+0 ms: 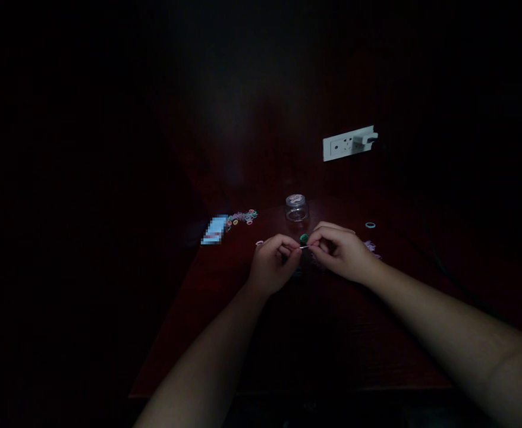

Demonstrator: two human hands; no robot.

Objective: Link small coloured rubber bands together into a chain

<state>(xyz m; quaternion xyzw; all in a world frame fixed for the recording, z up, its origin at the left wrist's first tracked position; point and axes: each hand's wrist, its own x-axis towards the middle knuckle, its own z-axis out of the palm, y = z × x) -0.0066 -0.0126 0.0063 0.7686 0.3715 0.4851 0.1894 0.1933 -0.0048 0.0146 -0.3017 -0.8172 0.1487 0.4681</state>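
Note:
The scene is very dark. My left hand (273, 261) and my right hand (339, 252) meet over a dark reddish table (314, 333), both with fingers pinched. Between the fingertips runs a thin pale piece (304, 246), perhaps a needle or string. A small green ring (304, 238) sits at my right fingertips. Just beyond the hands stands a small clear glass jar (296, 209).
A heap of small coloured rings (242, 217) lies to the left beside a pale card (215, 230). One teal ring (370, 225) and some pale bits (371, 247) lie on the right. A white wall socket (349, 143) with a plug is on the wall behind.

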